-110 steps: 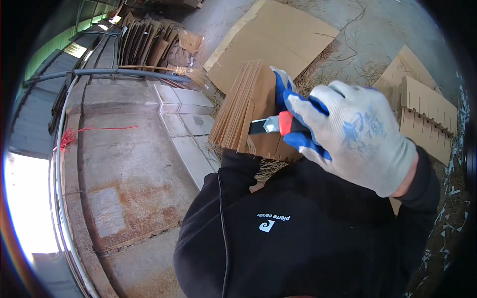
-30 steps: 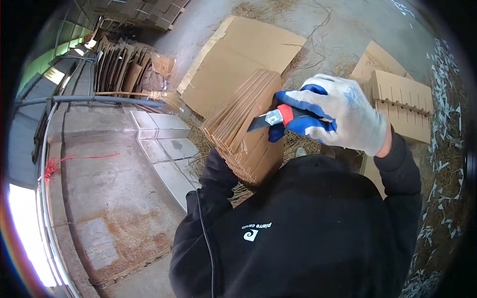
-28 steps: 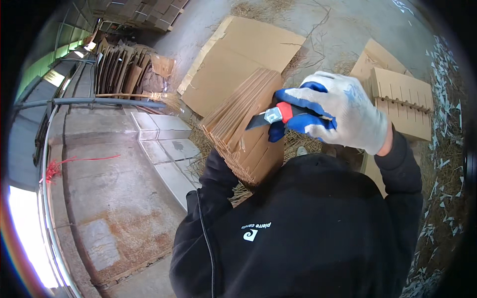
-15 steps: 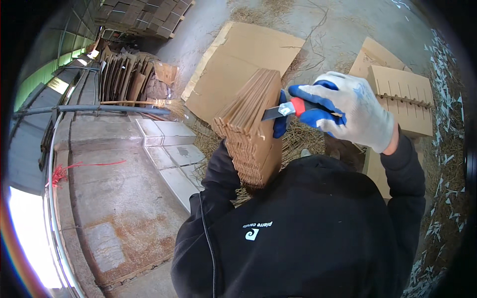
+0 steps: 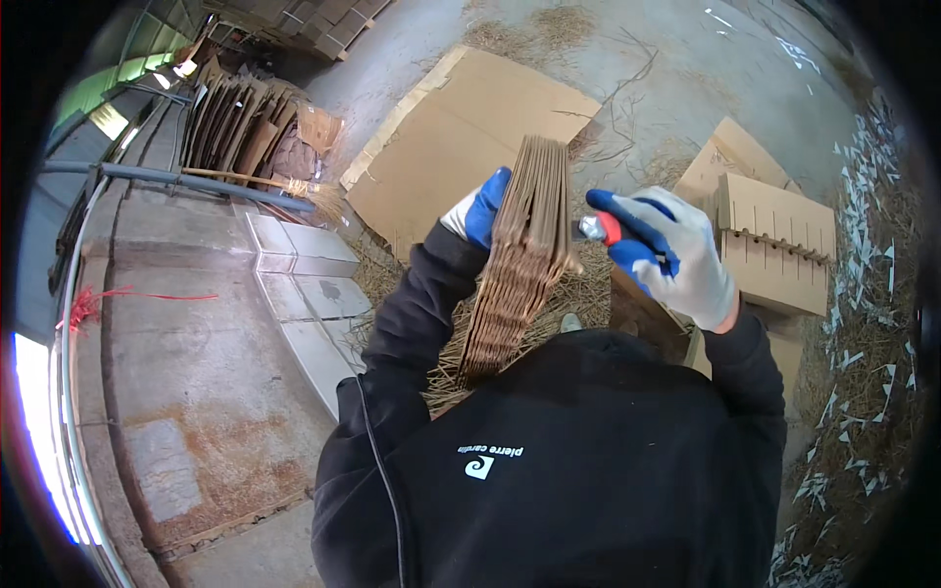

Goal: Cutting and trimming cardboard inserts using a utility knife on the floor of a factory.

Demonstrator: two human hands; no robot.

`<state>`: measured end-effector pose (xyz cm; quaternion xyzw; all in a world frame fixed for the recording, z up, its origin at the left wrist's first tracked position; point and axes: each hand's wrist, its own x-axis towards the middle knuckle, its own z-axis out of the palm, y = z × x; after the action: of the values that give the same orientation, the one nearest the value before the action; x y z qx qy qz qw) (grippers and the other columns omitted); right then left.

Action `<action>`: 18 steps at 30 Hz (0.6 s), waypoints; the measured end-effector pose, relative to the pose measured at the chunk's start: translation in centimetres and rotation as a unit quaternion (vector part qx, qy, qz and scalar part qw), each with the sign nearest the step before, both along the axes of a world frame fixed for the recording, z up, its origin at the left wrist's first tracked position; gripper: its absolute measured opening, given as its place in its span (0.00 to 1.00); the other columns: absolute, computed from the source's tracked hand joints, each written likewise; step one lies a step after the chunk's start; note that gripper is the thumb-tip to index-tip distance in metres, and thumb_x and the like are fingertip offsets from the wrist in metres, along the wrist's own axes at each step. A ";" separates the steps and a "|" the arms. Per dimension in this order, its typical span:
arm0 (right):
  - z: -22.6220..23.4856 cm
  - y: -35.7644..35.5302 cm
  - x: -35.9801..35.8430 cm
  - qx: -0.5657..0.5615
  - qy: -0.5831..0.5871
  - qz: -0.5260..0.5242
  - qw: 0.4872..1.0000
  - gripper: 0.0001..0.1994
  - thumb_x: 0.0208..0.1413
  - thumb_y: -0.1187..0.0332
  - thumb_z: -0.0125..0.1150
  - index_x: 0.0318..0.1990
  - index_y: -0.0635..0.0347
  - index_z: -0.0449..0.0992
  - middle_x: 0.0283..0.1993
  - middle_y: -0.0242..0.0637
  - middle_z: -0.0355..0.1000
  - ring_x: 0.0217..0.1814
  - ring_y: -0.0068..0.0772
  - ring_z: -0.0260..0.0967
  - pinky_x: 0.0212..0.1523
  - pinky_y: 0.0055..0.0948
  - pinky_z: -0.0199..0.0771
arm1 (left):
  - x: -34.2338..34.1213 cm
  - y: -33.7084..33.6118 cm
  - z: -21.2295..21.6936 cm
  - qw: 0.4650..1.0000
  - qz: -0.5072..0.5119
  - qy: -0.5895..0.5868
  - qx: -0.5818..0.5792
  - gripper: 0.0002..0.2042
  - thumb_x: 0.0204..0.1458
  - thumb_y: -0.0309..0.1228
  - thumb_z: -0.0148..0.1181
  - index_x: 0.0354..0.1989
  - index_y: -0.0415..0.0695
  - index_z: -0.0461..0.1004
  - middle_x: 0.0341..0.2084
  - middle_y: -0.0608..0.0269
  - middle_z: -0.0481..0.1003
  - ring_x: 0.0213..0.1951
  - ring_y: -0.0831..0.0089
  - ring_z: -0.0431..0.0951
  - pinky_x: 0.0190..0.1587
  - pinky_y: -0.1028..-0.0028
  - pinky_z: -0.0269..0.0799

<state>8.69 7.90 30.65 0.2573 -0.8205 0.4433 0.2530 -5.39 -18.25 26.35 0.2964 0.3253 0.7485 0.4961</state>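
A thick bundle of brown corrugated cardboard sheets (image 5: 515,269) stands on edge in front of my chest, its layered edges facing up. My left hand (image 5: 476,212), in a white glove with blue coating, is closed on the bundle's left side; part of its fingers is hidden behind the sheets. My right hand (image 5: 676,245), gloved alike, grips a utility knife (image 5: 608,229) with a red and silver front end. The knife points left at the bundle's right face, close to a torn flap there. Little of its blade shows, so I cannot tell whether it touches the cardboard.
A large flat cardboard sheet (image 5: 470,137) lies on the floor ahead. To the right sits slotted cardboard (image 5: 777,240) on other cardboard pieces. Straw and white scraps (image 5: 863,284) litter the floor. Leftward are a concrete ledge (image 5: 216,343), a broom (image 5: 304,191) and leaning cardboard (image 5: 235,132).
The bundle has turned more upright, and my left hand now shows on its left side. The knife has shifted slightly; its blade, plain against the bundle before, is now mostly out of sight.
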 end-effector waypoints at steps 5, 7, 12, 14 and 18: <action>1.8 1.1 -0.2 0.105 -0.006 0.033 0.994 0.29 0.61 0.44 0.56 0.53 0.64 0.78 0.38 0.47 0.75 0.37 0.52 0.74 0.40 0.41 0.75 | 5.4 -0.4 0.4 0.974 0.120 -0.187 -0.046 0.26 0.66 0.47 0.50 0.63 0.40 0.67 0.51 0.49 0.76 0.51 0.59 0.79 0.54 0.61 0.78; 2.5 0.6 -0.3 0.110 0.002 0.044 0.993 0.26 0.53 0.50 0.65 0.54 0.58 0.78 0.39 0.43 0.75 0.39 0.48 0.75 0.41 0.39 0.76 | 7.0 -1.3 1.1 0.955 0.090 -0.280 -0.031 0.26 0.66 0.47 0.50 0.63 0.40 0.67 0.50 0.49 0.76 0.51 0.60 0.79 0.53 0.61 0.78; 1.9 0.0 -0.7 0.096 0.040 0.093 0.990 0.27 0.47 0.56 0.72 0.56 0.52 0.77 0.41 0.39 0.76 0.42 0.43 0.76 0.41 0.38 0.78 | 6.2 -1.0 0.2 0.947 0.042 -0.318 -0.018 0.25 0.66 0.49 0.50 0.62 0.41 0.68 0.50 0.50 0.76 0.50 0.60 0.78 0.51 0.62 0.78; 2.1 0.3 -0.9 0.114 0.037 0.072 0.990 0.26 0.48 0.56 0.72 0.55 0.52 0.78 0.40 0.38 0.76 0.41 0.42 0.76 0.42 0.38 0.79 | 5.9 -0.8 0.0 0.945 0.033 -0.326 -0.016 0.25 0.66 0.49 0.50 0.61 0.41 0.68 0.49 0.51 0.76 0.50 0.61 0.78 0.50 0.62 0.78; 1.8 0.2 -0.9 0.106 0.044 0.057 0.992 0.26 0.48 0.55 0.72 0.55 0.51 0.78 0.39 0.38 0.76 0.39 0.42 0.76 0.41 0.37 0.79 | 5.8 -0.9 -0.1 0.942 0.030 -0.333 -0.022 0.25 0.65 0.50 0.51 0.60 0.42 0.68 0.49 0.52 0.76 0.49 0.61 0.78 0.48 0.62 0.78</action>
<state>7.79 8.11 32.44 0.3483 -0.8350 0.3554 0.2349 0.39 -19.19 26.29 0.0096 0.1669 0.8113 0.5602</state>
